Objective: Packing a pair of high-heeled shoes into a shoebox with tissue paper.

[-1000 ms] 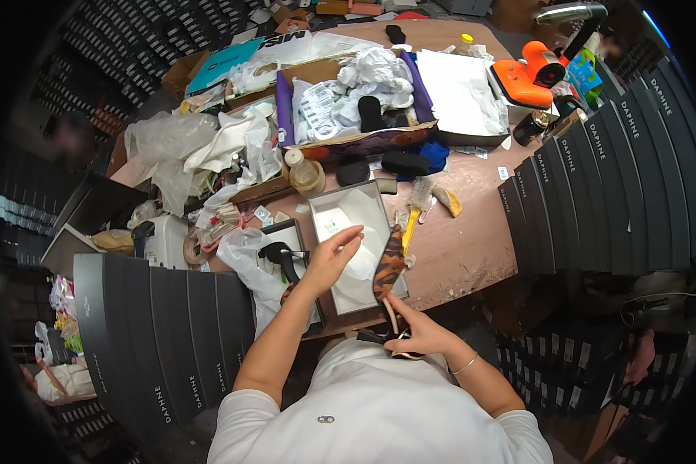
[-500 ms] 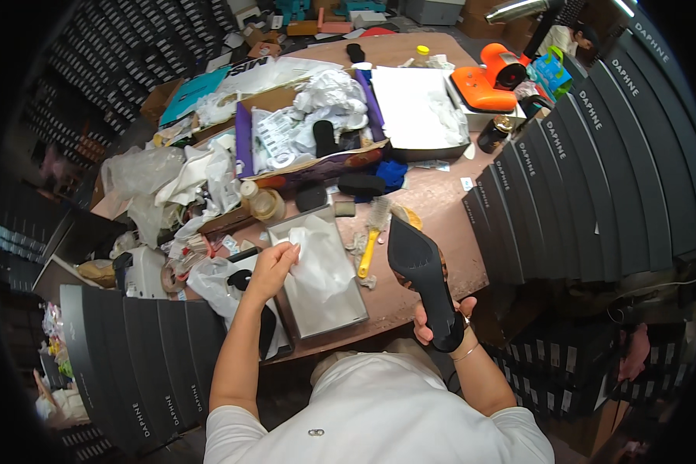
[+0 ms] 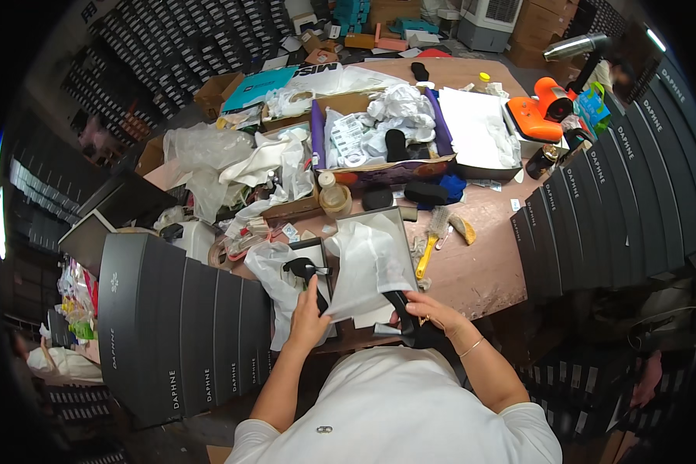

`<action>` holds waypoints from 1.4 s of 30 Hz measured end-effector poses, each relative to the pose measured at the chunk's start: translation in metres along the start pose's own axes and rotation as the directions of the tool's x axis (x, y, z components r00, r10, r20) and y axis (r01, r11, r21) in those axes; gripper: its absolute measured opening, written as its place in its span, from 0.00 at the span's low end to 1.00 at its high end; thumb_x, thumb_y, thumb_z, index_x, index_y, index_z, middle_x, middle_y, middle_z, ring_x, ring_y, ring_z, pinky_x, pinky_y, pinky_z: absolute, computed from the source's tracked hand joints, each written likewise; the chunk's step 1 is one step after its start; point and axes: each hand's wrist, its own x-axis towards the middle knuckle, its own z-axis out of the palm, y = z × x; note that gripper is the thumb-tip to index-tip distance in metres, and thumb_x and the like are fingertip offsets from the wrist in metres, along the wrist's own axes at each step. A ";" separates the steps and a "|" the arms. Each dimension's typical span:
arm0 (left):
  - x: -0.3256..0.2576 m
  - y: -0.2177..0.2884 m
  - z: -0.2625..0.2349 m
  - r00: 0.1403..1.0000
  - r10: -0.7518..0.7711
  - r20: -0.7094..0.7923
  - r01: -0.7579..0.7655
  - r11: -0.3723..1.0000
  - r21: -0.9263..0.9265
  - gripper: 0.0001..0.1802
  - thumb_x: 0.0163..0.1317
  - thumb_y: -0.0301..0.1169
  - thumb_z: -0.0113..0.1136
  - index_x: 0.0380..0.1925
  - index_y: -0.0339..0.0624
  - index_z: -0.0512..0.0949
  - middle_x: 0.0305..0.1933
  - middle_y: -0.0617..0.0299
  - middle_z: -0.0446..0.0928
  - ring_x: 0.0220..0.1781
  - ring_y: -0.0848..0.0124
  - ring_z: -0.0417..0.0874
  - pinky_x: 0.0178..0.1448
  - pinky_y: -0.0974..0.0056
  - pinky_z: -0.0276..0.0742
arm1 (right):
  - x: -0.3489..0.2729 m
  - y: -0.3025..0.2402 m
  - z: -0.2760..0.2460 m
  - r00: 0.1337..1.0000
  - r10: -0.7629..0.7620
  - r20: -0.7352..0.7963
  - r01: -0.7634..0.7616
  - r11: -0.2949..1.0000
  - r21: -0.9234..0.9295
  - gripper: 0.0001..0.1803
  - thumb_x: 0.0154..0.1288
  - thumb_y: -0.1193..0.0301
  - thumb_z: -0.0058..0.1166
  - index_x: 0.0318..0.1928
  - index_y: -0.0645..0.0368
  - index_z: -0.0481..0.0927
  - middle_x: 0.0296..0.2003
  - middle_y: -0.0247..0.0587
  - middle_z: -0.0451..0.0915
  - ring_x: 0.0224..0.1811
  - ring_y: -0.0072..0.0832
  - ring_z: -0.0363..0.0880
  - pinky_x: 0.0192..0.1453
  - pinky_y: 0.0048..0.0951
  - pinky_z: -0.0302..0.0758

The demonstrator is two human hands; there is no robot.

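Note:
My right hand (image 3: 433, 313) grips a black high-heeled shoe (image 3: 421, 335) near its heel end. The shoe's front part goes into the mouth of a thin white bag (image 3: 367, 259), which covers it there. My left hand (image 3: 308, 321) is closed at the bag's lower left corner, its index finger stretched toward a second black shoe (image 3: 300, 268). That shoe lies on a white plastic bag (image 3: 267, 267) and a dark box part beside my left hand. Under the thin bag is an open grey shoebox (image 3: 398, 232).
Stacked dark shoeboxes stand at left (image 3: 185, 332) and right (image 3: 603, 209). Beyond the grey box lie a yellow-handled brush (image 3: 423, 267), a clear bottle (image 3: 334, 197), black sponges (image 3: 425, 192) and a purple carton (image 3: 317, 139) of crumpled paper. An orange device (image 3: 535, 120) sits at the far right.
My right hand has brought the shoe left and down, and its front is now inside the thin bag. My left hand has lowered with the bag's edge. The view has shifted.

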 end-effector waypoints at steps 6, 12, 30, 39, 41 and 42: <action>0.045 0.039 0.008 0.740 0.671 0.051 -0.673 0.738 0.052 0.27 0.40 0.17 0.59 0.46 0.41 0.78 0.49 0.53 0.75 0.52 0.53 0.76 0.55 0.57 0.73 | 0.023 0.030 0.015 0.958 0.047 0.282 -0.025 0.996 -0.081 0.50 0.56 0.53 0.63 0.71 0.60 0.52 0.52 0.44 0.75 0.52 0.24 0.73 0.55 0.24 0.71; 0.051 0.063 -0.027 0.757 0.634 -0.157 -0.639 0.769 0.021 0.11 0.42 0.23 0.65 0.30 0.38 0.79 0.36 0.56 0.73 0.39 0.59 0.78 0.43 0.62 0.75 | 0.017 0.042 -0.005 0.972 -0.081 0.221 -0.031 0.887 0.461 0.42 0.45 0.58 0.60 0.59 0.70 0.64 0.48 0.61 0.73 0.34 0.45 0.81 0.36 0.44 0.81; -0.011 0.109 -0.017 0.367 0.854 -0.368 -0.927 0.367 -0.075 0.22 0.42 0.16 0.63 0.42 0.40 0.82 0.30 0.60 0.75 0.26 0.67 0.77 0.29 0.66 0.72 | 0.071 0.042 0.051 0.630 -0.627 -0.460 0.565 0.775 -0.283 0.24 0.68 0.58 0.47 0.58 0.59 0.69 0.50 0.46 0.77 0.52 0.39 0.78 0.56 0.40 0.77; -0.044 0.091 0.024 0.501 0.808 -0.309 -0.862 0.436 -0.258 0.24 0.41 0.12 0.58 0.42 0.39 0.82 0.32 0.59 0.75 0.28 0.66 0.78 0.30 0.67 0.74 | 0.059 0.012 0.015 0.756 -0.606 -0.246 0.359 0.699 -0.618 0.23 0.66 0.63 0.49 0.59 0.59 0.69 0.52 0.45 0.77 0.52 0.40 0.78 0.57 0.36 0.76; -0.041 0.079 0.016 0.559 0.760 -0.331 -0.829 0.509 -0.232 0.25 0.41 0.11 0.56 0.42 0.39 0.82 0.32 0.58 0.76 0.28 0.65 0.78 0.30 0.67 0.74 | 0.057 -0.003 0.008 0.772 -0.605 -0.196 0.131 0.454 -0.881 0.24 0.65 0.64 0.50 0.59 0.59 0.69 0.52 0.45 0.77 0.53 0.41 0.77 0.57 0.36 0.75; -0.043 0.076 0.016 0.536 0.785 -0.311 -0.844 0.485 -0.230 0.25 0.41 0.11 0.56 0.42 0.39 0.82 0.32 0.58 0.76 0.27 0.65 0.78 0.30 0.67 0.74 | 0.052 -0.007 0.009 0.770 -0.608 -0.195 0.043 0.354 -0.934 0.24 0.64 0.65 0.51 0.59 0.59 0.69 0.53 0.46 0.77 0.53 0.41 0.77 0.57 0.36 0.75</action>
